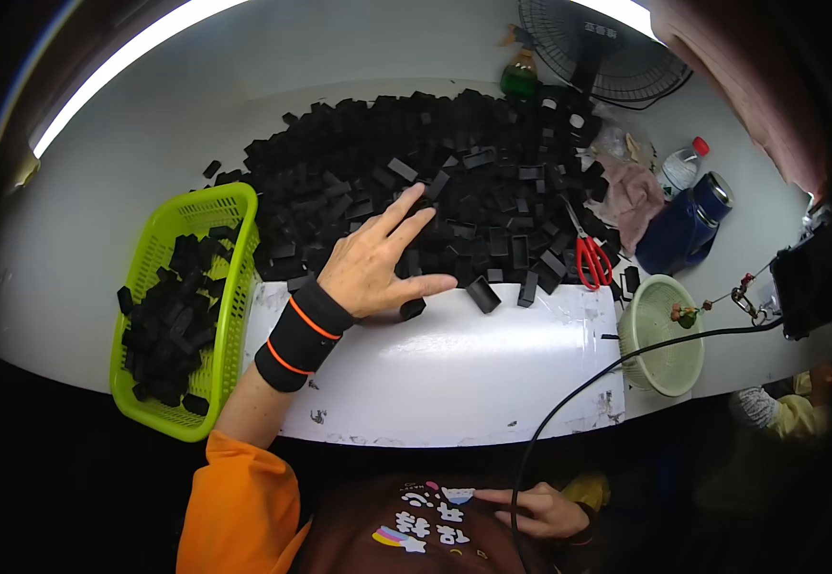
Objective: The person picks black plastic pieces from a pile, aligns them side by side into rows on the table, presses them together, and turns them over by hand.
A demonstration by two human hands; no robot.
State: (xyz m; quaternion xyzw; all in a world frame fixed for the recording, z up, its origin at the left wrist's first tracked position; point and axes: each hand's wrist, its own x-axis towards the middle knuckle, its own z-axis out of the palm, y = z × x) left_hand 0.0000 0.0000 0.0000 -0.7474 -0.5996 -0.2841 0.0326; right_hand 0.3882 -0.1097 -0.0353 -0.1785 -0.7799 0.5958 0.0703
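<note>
One left hand (370, 266), frame centre, spread wide at black pieces (406, 143), contact unclear; one right hand (545, 512), lower right, opening unclear.

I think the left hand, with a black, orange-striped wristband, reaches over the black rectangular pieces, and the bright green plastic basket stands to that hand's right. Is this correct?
Not quite: the head view shows the bright green plastic basket standing left of the left hand, not right.
</note>
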